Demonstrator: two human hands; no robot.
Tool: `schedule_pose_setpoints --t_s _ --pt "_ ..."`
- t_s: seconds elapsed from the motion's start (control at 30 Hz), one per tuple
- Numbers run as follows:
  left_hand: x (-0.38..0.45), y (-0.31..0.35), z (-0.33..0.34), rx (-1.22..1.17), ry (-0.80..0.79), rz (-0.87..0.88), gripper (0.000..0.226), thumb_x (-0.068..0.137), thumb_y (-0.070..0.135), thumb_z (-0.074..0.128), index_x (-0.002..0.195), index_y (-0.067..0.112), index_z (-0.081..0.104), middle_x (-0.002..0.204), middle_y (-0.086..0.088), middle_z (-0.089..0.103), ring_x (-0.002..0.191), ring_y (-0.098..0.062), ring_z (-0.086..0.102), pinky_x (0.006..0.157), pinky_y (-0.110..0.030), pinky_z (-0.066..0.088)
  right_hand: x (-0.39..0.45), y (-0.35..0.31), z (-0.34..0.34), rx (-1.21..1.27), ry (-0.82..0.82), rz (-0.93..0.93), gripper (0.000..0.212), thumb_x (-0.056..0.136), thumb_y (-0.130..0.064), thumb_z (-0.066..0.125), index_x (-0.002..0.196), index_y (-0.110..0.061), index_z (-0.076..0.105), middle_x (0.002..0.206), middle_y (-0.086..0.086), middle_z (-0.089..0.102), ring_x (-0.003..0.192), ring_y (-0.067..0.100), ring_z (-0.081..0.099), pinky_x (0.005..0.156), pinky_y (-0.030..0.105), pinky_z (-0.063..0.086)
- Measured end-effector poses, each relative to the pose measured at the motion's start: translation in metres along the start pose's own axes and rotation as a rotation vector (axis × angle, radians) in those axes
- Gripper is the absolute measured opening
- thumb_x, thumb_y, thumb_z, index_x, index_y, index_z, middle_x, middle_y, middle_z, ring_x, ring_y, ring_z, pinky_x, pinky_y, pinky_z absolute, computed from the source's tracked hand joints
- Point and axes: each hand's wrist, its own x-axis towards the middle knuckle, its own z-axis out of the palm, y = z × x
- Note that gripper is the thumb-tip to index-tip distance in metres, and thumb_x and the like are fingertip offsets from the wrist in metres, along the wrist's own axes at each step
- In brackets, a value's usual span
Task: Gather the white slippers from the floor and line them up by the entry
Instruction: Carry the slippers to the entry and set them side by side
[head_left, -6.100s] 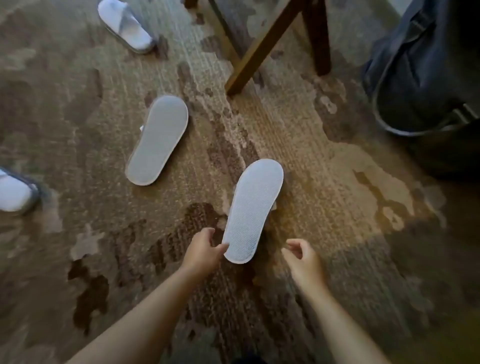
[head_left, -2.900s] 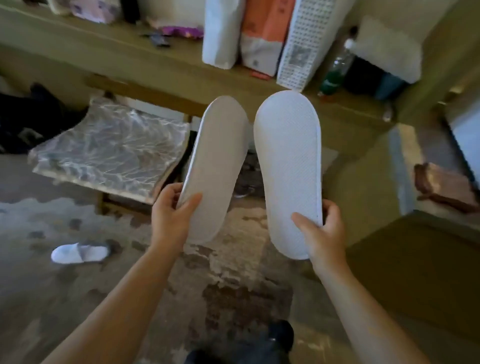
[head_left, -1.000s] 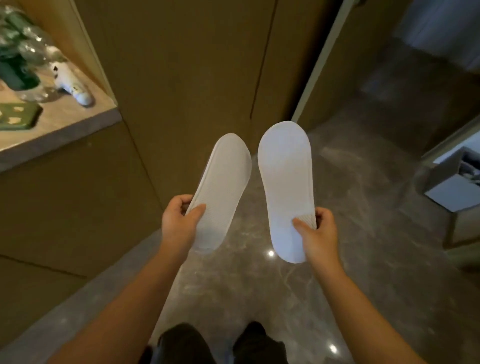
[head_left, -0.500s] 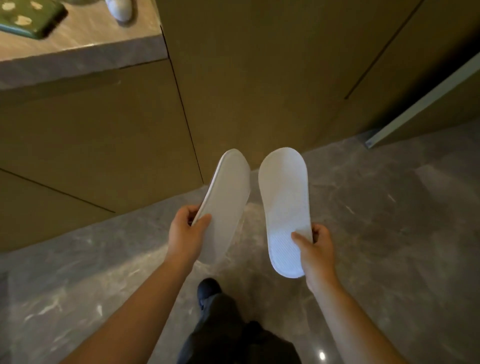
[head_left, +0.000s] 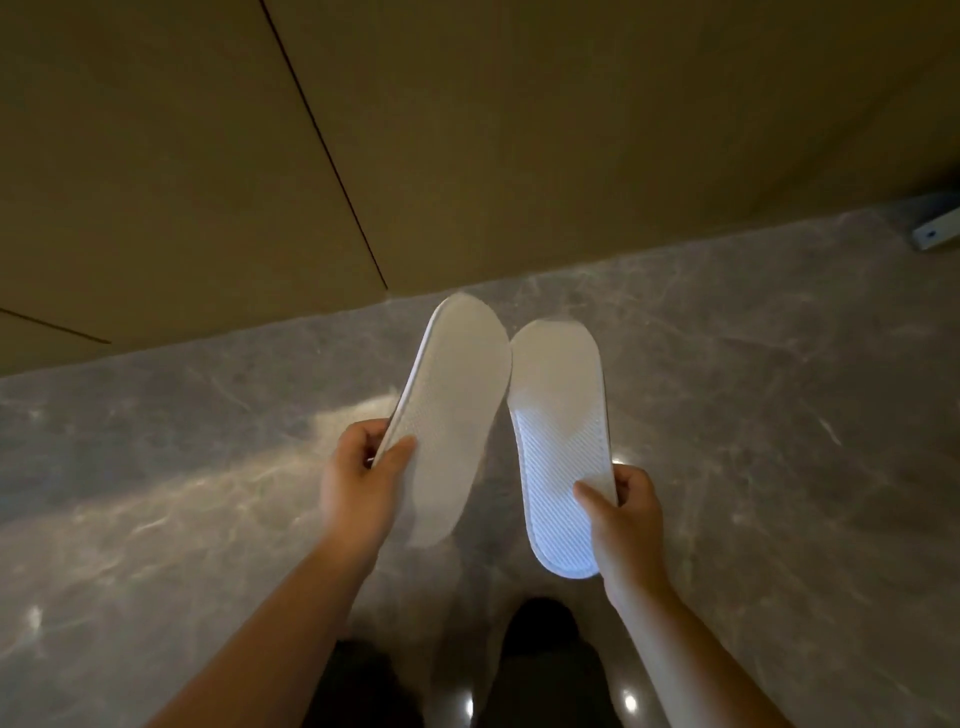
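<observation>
I hold two white slippers in the air over a grey marble floor, soles facing me and toes pointing toward the wall. My left hand (head_left: 358, 478) grips the left slipper (head_left: 452, 395) at its edge near the heel, thumb on the sole. My right hand (head_left: 626, 512) pinches the right slipper (head_left: 558, 415) by its right edge near the heel. The two toe ends almost touch. Their upper sides are hidden from me.
A tan panelled wall (head_left: 467, 130) with a dark seam rises just beyond the slippers. The glossy marble floor (head_left: 779, 415) runs along its base. A pale metal fitting (head_left: 935, 231) sits at the far right. My dark-clad legs and feet (head_left: 540, 639) are below.
The view has tilted further down toward the floor by the wall. Both slippers have come lower and closer together, and the countertop at the upper left has left the view.
</observation>
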Motion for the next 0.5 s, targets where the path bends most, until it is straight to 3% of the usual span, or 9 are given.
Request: schedule_pose_setpoints --t_s 0.13,0.23,0.33,0.5 --pt "0.06 -0.071 0.048 0.067 -0.056 0.0 0.004 0.083 0.013 0.055 0.084 0.016 0.058 0.083 -0.005 0.061 0.08 -0.026 0.056 0.071 -0.039 0.044 0.085 0.065 0.023 0.007 0.097 -0.03 0.019 0.079 -0.004 0.06 0.095 -0.007 0.05 0.085 0.0 0.053 0.082 0.018 0.051 0.07 0.03 0.041" --pt "0.109 -0.105 0.085 0.093 -0.083 0.053 0.007 0.083 0.011 0.056 0.089 0.011 0.057 0.083 -0.005 0.06 0.08 -0.025 0.055 0.07 -0.036 0.042 0.157 0.101 0.031 0.017 0.199 -0.059 0.026 0.079 -0.003 0.06 0.103 0.004 0.051 0.097 0.014 0.057 0.094 0.03 0.055 0.076 0.036 0.043" --pt "0.146 -0.12 0.119 0.11 -0.083 0.118 0.006 0.083 0.013 0.056 0.088 0.015 0.054 0.077 0.004 0.055 0.075 -0.02 0.052 0.062 -0.032 0.041 0.219 0.127 0.032 0.041 0.295 -0.098 0.029 0.078 -0.004 0.061 0.103 0.008 0.053 0.103 0.025 0.062 0.096 0.038 0.058 0.077 0.037 0.045" --pt "0.171 -0.124 0.155 0.086 -0.118 0.188 0.007 0.084 0.014 0.055 0.088 0.016 0.051 0.079 0.004 0.055 0.08 -0.021 0.053 0.073 -0.035 0.041 0.262 0.151 0.03 -0.026 0.378 -0.102 0.04 0.074 -0.005 0.067 0.108 0.005 0.049 0.112 0.026 0.058 0.102 0.039 0.055 0.081 0.037 0.045"
